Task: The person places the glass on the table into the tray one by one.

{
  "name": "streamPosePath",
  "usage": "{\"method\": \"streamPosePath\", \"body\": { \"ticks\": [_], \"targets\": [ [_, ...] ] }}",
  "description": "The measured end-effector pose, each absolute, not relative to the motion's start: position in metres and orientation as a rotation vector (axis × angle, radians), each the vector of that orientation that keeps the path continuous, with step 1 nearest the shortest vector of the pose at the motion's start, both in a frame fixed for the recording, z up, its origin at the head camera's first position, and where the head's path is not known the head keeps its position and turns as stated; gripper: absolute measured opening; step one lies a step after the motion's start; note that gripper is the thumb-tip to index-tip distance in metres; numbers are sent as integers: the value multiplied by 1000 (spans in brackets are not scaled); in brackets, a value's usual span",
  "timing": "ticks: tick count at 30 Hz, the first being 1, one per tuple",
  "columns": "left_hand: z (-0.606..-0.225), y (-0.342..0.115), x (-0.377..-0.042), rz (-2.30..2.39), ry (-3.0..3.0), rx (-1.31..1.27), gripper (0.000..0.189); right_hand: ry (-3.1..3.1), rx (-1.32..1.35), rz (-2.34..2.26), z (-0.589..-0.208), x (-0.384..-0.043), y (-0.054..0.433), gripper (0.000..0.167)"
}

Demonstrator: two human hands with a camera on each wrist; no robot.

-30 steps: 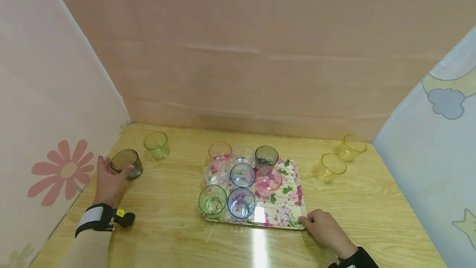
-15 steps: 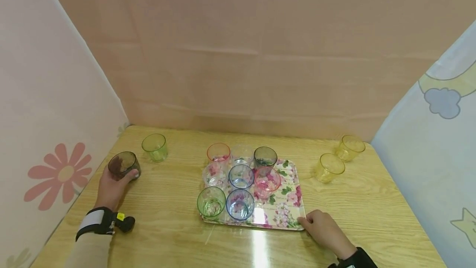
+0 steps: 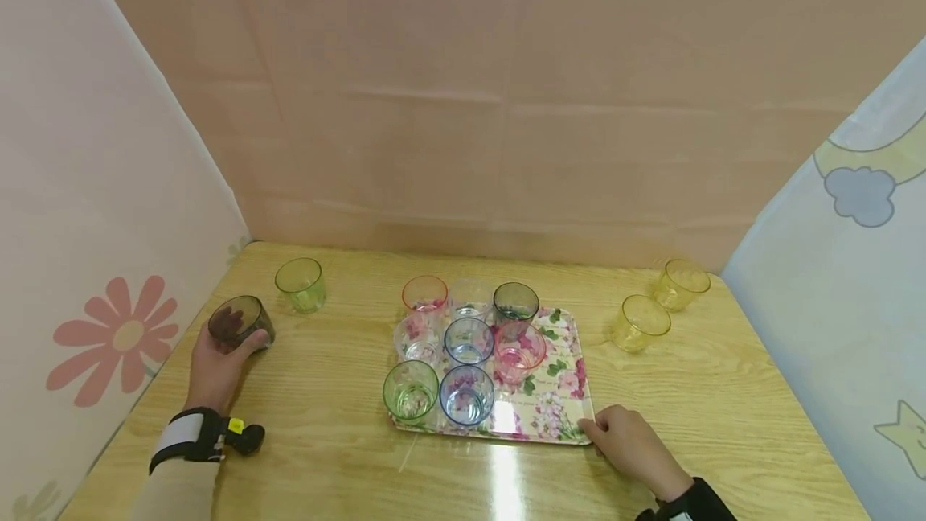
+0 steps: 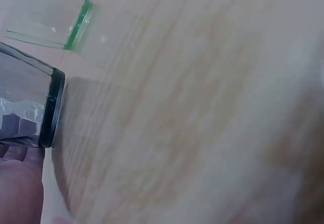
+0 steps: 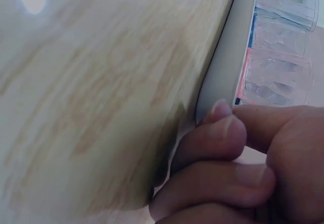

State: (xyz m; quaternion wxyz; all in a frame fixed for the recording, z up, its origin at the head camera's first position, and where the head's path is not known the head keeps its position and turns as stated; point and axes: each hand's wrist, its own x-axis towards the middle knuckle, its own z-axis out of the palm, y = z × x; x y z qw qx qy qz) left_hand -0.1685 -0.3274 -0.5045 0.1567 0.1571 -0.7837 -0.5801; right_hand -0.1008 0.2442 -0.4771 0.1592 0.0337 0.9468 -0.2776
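At the left side of the table my left hand (image 3: 217,372) grips a dark grey glass (image 3: 242,322), its fingers behind the glass and its thumb on the right side. The left wrist view shows the glass's dark rim (image 4: 52,107). Just behind it stands a green glass (image 3: 301,288). My right hand (image 3: 637,449) pinches the near right corner of a floral tray (image 3: 560,416); in the right wrist view its fingers (image 5: 210,143) curl at the tray's edge. Glasses stand in rows on the tray, among them a green one (image 3: 411,392), a blue one (image 3: 467,398) and a pink one (image 3: 519,350).
Two yellow glasses (image 3: 640,326) stand right of the tray near the back. A dark glass (image 3: 516,304) and a red-rimmed glass (image 3: 424,296) are in the tray's back row. Pale panels (image 3: 832,328) border the wooden table (image 3: 325,457) at the sides, with a tan backdrop behind.
My left fingers have closed round the dark grey glass, which has shifted slightly left and toward me. The right hand stays on the tray corner.
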Motion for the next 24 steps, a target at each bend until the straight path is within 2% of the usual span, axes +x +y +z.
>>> {"method": "streamPosePath", "body": {
  "ticks": [9,18,24],
  "targets": [
    [-491,-317,-154,-1668,-2248,383,71,2698,105,-791,-476,-101,245,45],
    [-476,-303,-137,-1619,-2297,103,72,2701,114,-785,-474,-99,243,46],
    [-457,-291,-126,-1650,-2247,-71,71,2682,129,-802,-472,-98,244,57]
  ]
}}
